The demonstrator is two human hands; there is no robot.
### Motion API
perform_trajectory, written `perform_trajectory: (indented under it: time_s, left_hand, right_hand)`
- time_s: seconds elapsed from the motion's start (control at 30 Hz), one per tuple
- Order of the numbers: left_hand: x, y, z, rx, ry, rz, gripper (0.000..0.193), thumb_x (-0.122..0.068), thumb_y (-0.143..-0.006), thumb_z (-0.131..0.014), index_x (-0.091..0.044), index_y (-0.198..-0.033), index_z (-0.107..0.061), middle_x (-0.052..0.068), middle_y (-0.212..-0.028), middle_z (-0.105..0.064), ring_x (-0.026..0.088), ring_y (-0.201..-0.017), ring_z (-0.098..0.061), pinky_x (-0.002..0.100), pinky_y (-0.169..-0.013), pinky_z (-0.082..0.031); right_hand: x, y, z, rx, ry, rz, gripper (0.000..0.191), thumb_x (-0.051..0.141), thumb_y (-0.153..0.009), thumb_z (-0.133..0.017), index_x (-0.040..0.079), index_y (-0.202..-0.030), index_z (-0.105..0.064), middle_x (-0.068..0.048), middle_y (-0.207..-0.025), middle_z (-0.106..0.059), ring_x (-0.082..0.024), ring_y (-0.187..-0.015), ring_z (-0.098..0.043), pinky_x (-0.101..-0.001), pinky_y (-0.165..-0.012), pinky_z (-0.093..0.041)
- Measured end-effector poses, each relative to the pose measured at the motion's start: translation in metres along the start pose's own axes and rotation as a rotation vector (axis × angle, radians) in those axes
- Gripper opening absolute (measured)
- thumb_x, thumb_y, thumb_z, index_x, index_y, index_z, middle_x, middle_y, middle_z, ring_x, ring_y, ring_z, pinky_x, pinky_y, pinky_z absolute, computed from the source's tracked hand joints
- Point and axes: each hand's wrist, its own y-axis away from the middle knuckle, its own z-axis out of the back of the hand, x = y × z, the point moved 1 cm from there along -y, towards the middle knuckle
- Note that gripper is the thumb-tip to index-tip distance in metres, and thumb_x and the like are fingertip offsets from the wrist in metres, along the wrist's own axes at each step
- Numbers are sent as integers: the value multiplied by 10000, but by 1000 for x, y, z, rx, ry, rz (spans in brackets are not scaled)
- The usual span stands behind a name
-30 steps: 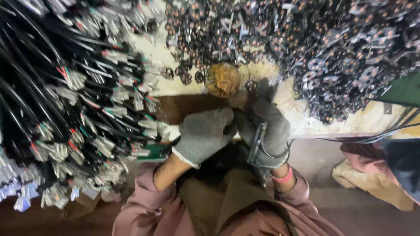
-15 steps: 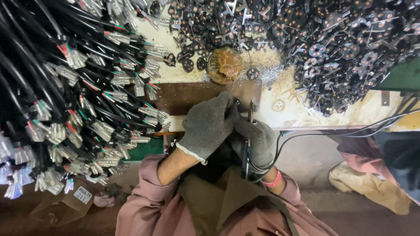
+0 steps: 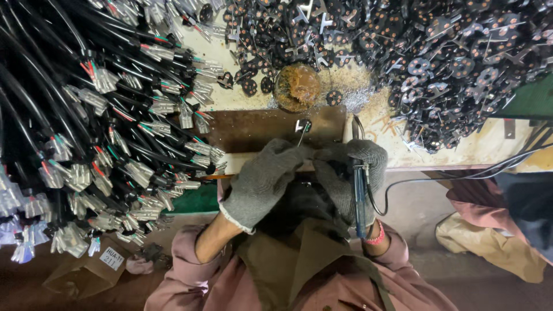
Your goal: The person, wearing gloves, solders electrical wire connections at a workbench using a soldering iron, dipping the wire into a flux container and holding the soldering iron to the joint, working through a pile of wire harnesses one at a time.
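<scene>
Presently my left hand, gloved in grey, has its grip closed round a thin wire lead that rises toward a small black disc part with a metal tab, which sits on the brown plate just below the rusty flux pot. My right hand, also gloved, has its grip wrapped shut on a blue-handled soldering iron, handle pointing back at my chest; its tip is hidden behind my fingers, so contact with the joint cannot be confirmed. Left of the pot lie the black cable bundles with crimped terminals; right of it, the heap of dark disc parts. In my judgement the step wants both wrists braced on the worktop edge, the lead held steady against the tab, and the iron's cord kept clear of the pot.
</scene>
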Motion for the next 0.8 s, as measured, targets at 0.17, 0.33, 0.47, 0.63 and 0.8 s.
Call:
perform_trajectory:
  time_s: [0.17,0.33,0.47,0.63,0.8]
  left_hand:
    - [11,7,-13,-36,259,27,156,-88,-967,-697,-49,-1116,-674,137,-1039,-693,301,-961,-673,380,-847,-546]
    - [13,9,-26,-50,631,313,92,-77,-999,-658,-21,-1065,-686,119,-987,-682,228,-913,-632,331,-827,-530]
    - [14,9,-18,-51,354,62,95,-82,-967,-696,-31,-1047,-688,112,-1034,-712,228,-967,-707,332,-866,-547]
    - [16,6,-4,14,333,-20,143,-85,-964,-705,-35,-1093,-671,126,-1058,-698,266,-1000,-698,349,-874,-540]
    - [13,1,-1,150,399,162,119,-133,-1016,-650,-40,-1091,-662,123,-999,-681,290,-913,-697,382,-826,-544]
  right_hand:
    - [0,9,-7,27,27,7,191,52,-782,-811,75,-950,-722,-71,-904,-703,-197,-795,-630,-332,-719,-488]
    - [-17,28,-25,-156,-315,-234,202,12,-847,-764,60,-1019,-671,-60,-987,-687,-143,-871,-627,-292,-764,-503]
    - [-21,34,-29,-58,-216,-204,158,-48,-923,-705,35,-1057,-696,-70,-1067,-693,-119,-972,-642,-271,-833,-528]
    - [-18,18,-5,12,-585,-211,243,-32,-830,-732,92,-1037,-702,-22,-1011,-719,-101,-927,-700,-238,-809,-569]
    - [-14,18,7,88,-396,-210,236,-30,-878,-678,57,-1093,-720,-27,-1046,-759,-108,-938,-712,-245,-800,-563]
